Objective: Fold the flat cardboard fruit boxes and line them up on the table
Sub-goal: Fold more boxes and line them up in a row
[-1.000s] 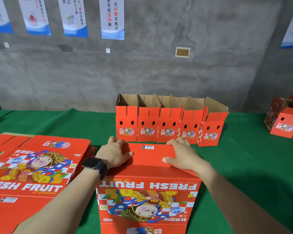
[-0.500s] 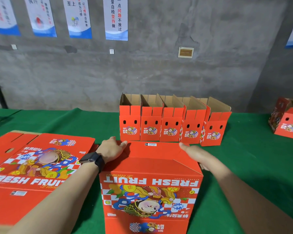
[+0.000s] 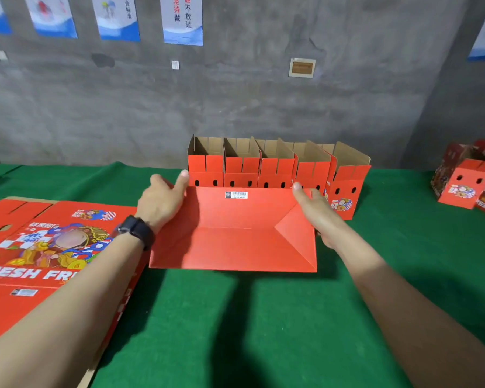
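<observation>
A red fruit box [image 3: 235,233] is lifted off the green table [image 3: 263,326], tipped so its folded bottom with a small barcode label faces me. My left hand [image 3: 163,203], with a black watch on its wrist, grips the box's left side, thumb up at the top corner. Gripping the right side is my right hand [image 3: 318,217], its thumb lying on the bottom face. Just behind the held box stands a row of several folded boxes [image 3: 277,169], open tops up, side by side.
A stack of flat printed boxes [image 3: 53,247] lies at the left, reaching the table's front edge. More folded boxes [image 3: 465,183] sit in a loose group at the far right. A grey wall with posters runs behind the table.
The box has been tipped away from me and raised, so its printed front is out of sight and the bottom shows. Both hands shifted from its top edge to its sides.
</observation>
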The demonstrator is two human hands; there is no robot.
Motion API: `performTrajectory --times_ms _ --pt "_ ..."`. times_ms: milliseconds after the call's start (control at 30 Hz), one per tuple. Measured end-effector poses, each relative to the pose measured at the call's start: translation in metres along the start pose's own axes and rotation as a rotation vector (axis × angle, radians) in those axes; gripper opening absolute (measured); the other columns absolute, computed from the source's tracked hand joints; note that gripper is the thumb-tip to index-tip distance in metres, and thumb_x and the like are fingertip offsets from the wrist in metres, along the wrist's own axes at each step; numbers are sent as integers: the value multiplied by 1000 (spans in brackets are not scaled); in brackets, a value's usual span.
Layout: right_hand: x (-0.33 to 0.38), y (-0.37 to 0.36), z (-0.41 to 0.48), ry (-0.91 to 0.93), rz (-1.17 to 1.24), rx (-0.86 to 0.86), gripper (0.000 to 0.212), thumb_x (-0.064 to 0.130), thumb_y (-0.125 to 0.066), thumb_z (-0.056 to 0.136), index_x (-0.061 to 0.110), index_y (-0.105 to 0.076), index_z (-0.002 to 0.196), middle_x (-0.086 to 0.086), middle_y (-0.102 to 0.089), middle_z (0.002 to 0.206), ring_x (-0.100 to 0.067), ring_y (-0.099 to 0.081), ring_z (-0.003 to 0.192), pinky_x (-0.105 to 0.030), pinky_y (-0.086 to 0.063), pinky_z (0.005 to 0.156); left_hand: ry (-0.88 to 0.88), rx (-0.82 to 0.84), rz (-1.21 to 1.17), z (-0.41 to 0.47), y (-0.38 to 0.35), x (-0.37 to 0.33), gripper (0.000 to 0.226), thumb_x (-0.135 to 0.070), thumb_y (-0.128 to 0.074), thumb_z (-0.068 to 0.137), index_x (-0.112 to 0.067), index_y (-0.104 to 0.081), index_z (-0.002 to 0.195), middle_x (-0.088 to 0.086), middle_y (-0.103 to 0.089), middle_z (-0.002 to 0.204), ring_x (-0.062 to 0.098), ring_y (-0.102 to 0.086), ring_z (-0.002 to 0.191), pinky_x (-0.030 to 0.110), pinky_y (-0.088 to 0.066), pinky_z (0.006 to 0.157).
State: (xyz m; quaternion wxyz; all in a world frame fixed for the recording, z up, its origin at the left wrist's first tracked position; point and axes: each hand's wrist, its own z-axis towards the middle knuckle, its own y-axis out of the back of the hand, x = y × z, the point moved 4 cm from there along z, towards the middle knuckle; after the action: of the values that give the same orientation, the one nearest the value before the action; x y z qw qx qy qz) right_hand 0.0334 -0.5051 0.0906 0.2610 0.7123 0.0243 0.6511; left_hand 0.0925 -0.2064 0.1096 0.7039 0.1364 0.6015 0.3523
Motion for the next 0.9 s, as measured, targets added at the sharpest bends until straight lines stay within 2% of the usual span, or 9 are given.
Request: performTrajectory --times_ms 133,200,267,333,433,533,700,800,900 --pt "1 -2 -10 39 346 -23 54 66 -31 93 27 -43 129 -1 -36 149 -20 -40 130 -45 -35 106 48 -29 -207 1 -3 15 31 -31 -58 90 -6 -53 73 16 -59 71 36 -56 77 34 -42 63" --pt "-1 0 -13 15 517 -54 35 54 -40 98 28 -46 120 0 -53 131 -12 -55 108 -36 -47 85 140 17 -388 1 -10 32 18 -13 -66 85 -4 -62 99 14 -62 91 27 -59 88 32 -46 72" --pt "-7 3 -15 -38 617 -58 24 38 -49 99 27 -46 120 2 -61 111 -6 -57 88 -26 -42 66 239 88 -612 -4 -21 49 51 -1 -65 83 1 -49 131 20 -59 112 26 -60 92 32 -49 77" --pt "-17 2 -17 -111 573 10 17 28 -54 97 22 -50 113 2 -69 98 -10 -62 83 -27 -40 64 260 145 -755 -11 -31 63 58 9 -59 83 5 -40 138 24 -59 113 23 -59 81 30 -48 71" --pt "-37 -2 -21 -158 422 93 10 19 -55 96 16 -61 103 8 -73 74 -7 -68 66 -28 -41 66 224 258 -792 -21 -44 76 43 15 -52 83 2 -55 124 14 -70 97 19 -66 71 29 -55 73" --pt "-55 0 -22 -152 393 43 29 17 -61 92 21 -51 119 3 -71 93 -9 -66 80 -30 -43 68 175 316 -784 -24 -49 86 40 16 -51 84 -8 -61 114 2 -74 82 16 -69 67 29 -55 69" --pt "-71 4 -19 -222 376 125 57 31 -68 87 18 -40 134 0 -69 102 -17 -63 93 -38 -49 74 151 359 -744 -26 -57 94 42 20 -48 84 -6 -57 115 12 -65 101 28 -63 85 40 -51 77" --pt "-75 1 -20 -185 247 197 39 29 -65 91 26 -49 126 5 -69 106 -16 -64 94 -46 -49 85 112 381 -632 -30 -65 90 41 27 -49 77 -7 -57 100 10 -64 97 24 -63 80 32 -54 62" --pt "-79 -12 -25 -73 212 163 37 19 -60 95 33 -46 126 9 -66 115 -10 -66 95 -39 -54 76 143 369 -540 -36 -81 91 43 28 -53 74 -10 -56 95 9 -61 94 22 -62 77 22 -55 55"
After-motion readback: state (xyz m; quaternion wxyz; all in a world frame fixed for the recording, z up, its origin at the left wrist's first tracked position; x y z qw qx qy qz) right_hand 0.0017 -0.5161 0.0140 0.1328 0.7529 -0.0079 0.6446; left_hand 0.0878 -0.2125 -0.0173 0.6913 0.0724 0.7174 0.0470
